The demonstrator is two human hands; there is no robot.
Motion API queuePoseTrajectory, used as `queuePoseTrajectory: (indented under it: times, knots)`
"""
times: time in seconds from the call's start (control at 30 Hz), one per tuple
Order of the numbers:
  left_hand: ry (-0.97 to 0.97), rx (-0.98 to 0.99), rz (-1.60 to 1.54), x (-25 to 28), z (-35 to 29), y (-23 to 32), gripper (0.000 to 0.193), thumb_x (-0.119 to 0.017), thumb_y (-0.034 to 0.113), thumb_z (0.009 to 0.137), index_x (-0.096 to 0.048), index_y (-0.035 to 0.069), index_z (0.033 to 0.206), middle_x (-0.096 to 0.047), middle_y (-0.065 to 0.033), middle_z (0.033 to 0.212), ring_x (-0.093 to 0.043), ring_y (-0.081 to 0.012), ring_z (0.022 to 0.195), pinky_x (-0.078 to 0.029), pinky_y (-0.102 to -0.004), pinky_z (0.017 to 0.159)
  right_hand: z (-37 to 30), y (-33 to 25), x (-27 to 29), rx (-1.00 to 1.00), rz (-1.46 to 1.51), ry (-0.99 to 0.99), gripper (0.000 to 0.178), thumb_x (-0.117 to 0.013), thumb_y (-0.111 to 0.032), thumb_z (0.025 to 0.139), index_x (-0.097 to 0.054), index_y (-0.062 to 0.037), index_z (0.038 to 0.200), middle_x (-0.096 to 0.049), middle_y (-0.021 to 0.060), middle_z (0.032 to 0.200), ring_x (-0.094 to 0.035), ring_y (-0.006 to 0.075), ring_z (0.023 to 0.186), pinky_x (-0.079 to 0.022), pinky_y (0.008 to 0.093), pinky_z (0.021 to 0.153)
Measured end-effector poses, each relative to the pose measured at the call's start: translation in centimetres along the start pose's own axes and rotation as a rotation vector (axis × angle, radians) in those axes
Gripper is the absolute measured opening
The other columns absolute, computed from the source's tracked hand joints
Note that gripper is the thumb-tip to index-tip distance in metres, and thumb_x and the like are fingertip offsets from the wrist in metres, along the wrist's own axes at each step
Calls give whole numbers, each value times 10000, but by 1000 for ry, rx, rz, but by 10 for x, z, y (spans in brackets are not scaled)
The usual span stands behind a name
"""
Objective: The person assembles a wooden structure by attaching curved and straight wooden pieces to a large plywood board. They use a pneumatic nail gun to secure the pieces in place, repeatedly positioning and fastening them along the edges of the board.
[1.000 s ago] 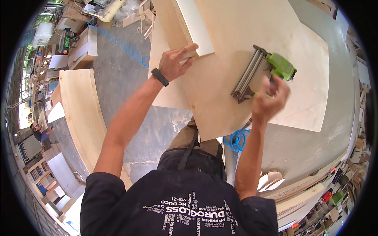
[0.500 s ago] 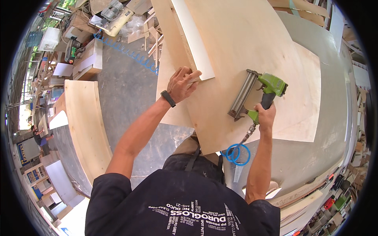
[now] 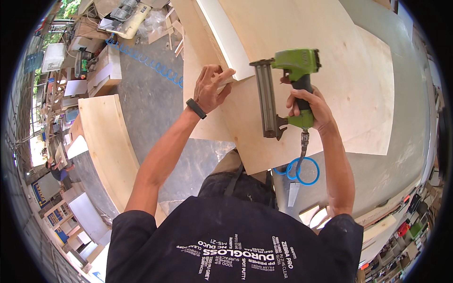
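Note:
A green pneumatic nail gun [image 3: 298,64] with a long grey magazine is upright in my right hand [image 3: 315,107], whose fingers wrap its black handle. It hangs over a large light plywood sheet [image 3: 330,33]. My left hand [image 3: 211,89], with a black band on the wrist, pinches the near end of a narrow wooden strip [image 3: 212,40]. This strip runs along the left side of a long white board [image 3: 224,33] on the plywood. The nail gun's tip is to the right of the white board's near end, apart from it.
A blue coiled air hose [image 3: 306,170] hangs below the nail gun. Another blue coil [image 3: 151,65] crosses the grey floor at left. A long wooden panel piece [image 3: 106,141] stands left of me. Offcuts lie at the far left, and a person [image 3: 59,170] is in the distance.
My right hand has raised the nail gun nearer the head view and moved it left toward the white board, turning it more upright. My left hand keeps its hold on the strip.

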State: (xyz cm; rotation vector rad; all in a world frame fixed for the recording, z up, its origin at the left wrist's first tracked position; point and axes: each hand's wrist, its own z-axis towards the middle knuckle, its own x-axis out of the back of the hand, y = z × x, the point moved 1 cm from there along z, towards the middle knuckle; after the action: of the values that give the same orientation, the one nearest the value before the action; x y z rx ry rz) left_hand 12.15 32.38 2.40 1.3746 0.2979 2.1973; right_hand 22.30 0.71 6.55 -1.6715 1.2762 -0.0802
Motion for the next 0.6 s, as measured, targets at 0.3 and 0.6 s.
queuePoseTrajectory:
  times: [0.3,0.6]
  knots:
    - [6,-5,-8,-4,-3,-5,607,-819,41,766,-657,223,1323,-574,-92,1074,-590,-312,995,-558,-457,852,19,8,10,-163,39,-125,473,-650,-132,926,-605,30,1368,-604,35,664,-580,113,508,-616,336,682]
    - [5,-15,17,-4,-6,-8,669,-831,38,734,-648,226,1349,-569,-104,1126,-585,-324,1040,-561,-459,863,27,2,8,-202,46,-220,482,-620,-102,903,-594,48,1360,-589,39,613,-559,110,477,-617,334,677]
